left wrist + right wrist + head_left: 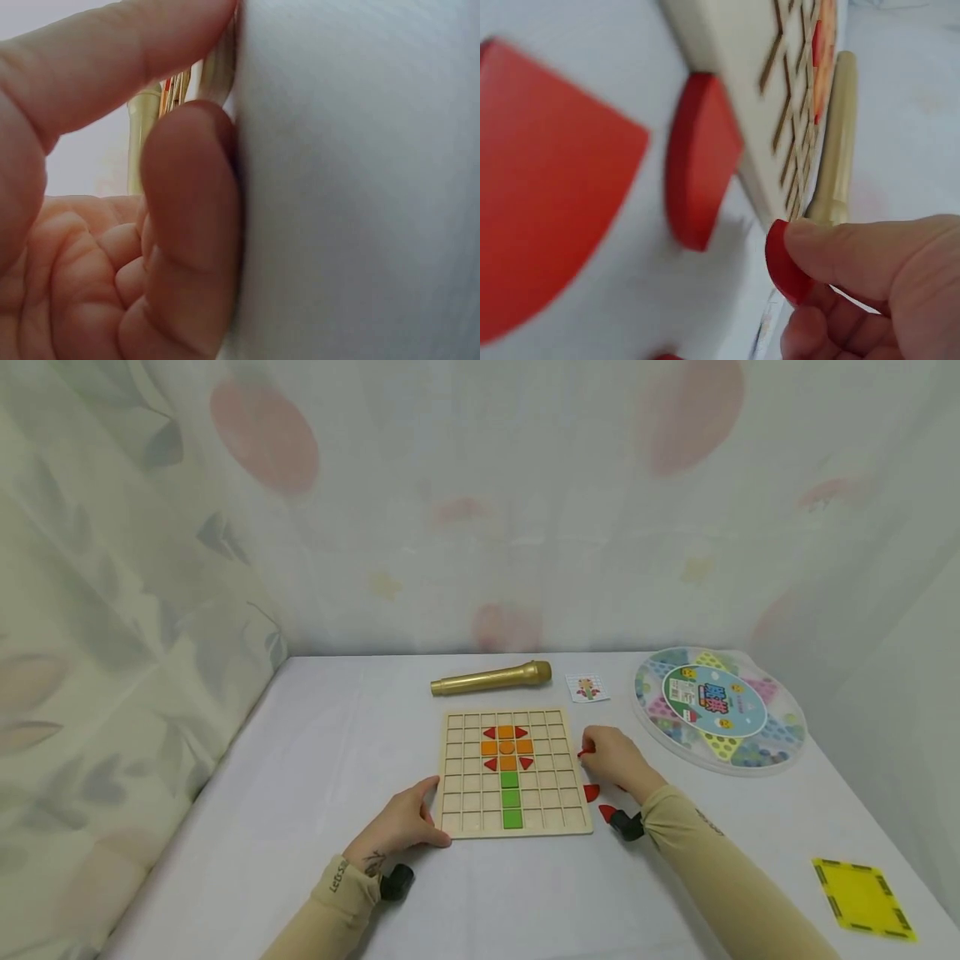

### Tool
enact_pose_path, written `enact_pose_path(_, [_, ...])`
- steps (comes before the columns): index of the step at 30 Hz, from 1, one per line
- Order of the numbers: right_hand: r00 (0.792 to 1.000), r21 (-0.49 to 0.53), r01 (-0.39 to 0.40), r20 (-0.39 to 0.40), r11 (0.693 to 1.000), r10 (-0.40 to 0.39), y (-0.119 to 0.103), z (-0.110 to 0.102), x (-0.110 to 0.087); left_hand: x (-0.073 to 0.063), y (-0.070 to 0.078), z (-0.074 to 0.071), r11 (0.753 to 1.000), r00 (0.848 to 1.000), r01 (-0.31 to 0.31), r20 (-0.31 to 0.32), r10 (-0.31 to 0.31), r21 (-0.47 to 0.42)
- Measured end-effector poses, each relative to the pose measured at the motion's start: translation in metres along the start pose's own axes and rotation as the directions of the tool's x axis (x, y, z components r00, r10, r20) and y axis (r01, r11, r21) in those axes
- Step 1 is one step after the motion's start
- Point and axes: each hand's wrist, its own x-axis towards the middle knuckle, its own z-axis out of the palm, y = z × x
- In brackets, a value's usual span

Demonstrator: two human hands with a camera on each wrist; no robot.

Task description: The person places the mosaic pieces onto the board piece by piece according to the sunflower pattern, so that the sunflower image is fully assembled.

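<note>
A wooden grid board [465,797] lies on the white table, bearing orange, red and green pieces in a flower-like pattern. At its near left corner my left hand [401,821] rests, thumb by the front edge and a finger along the left side. Beside the board's right edge my right hand [618,758] pinches a small red quarter-round piece [784,262] between thumb and fingers. Closer to me lie a red quarter-round piece [592,792] against the board's edge and another red piece [607,812], partly hidden by the black wrist camera.
Behind the board lies a gold microphone [491,679], with a small pattern card [587,687] to its right. A round, clear game case [780,735] lies at the back right. Near the right front is a yellow square [864,897]. Patterned curtains [375,510] hang behind and beside the table.
</note>
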Motion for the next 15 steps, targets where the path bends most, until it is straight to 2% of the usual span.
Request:
enact_pose_path(3, [0.998, 0.063, 0.023, -0.053, 0.998, -0.02, -0.003, 0.0, -0.001, -0.001, 0.001, 0.0, 1.0, 1.0, 0.003, 0.002, -0.003, -0.006])
enact_pose_path(7, [0.991, 0.122, 0.093, -0.106, 0.988, -0.08, -0.014, 0.003, -0.004, -0.002, 0.001, 0.0, 1.0, 1.0, 0.003, 0.006, -0.003, -0.01])
enact_pose_path(11, [0.986, 0.185, 0.154, -0.099, 0.971, -0.138, -0.031, 0.006, -0.008, -0.002, 0.001, 0.0, 1.0, 1.0, 0.002, 0.01, -0.002, -0.016])
enact_pose_path(15, [0.984, 0.253, 0.175, -0.074, 0.951, -0.161, -0.047, 0.012, -0.011, -0.001, 0.0, 0.0, 1.0, 1.0, 0.001, 0.01, 0.0, -0.018])
